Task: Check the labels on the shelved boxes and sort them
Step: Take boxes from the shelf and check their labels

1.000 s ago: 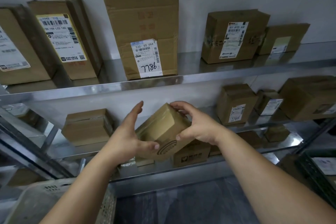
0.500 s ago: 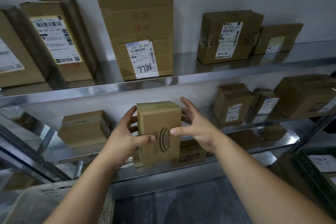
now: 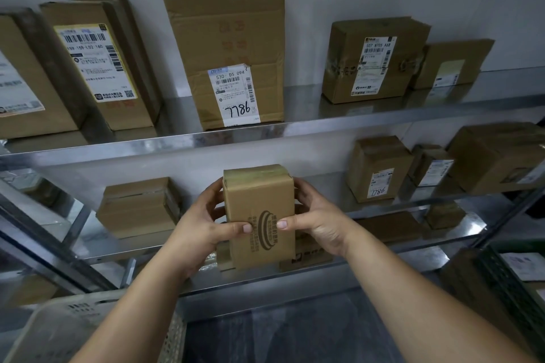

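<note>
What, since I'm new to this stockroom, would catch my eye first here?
The small box at centre, held upright in front of the middle shelf by the left hand and right hand, one on each side. Above it, on the upper shelf, stands a tall box whose white label bears a handwritten number.

Open shelf gap (image 3: 194,186) between boxes (image 3: 138,206)

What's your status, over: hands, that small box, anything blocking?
Left hand and right hand both grip the small box, upright, logo side facing camera. No shipping label visible on it. Nothing in the way.
</note>
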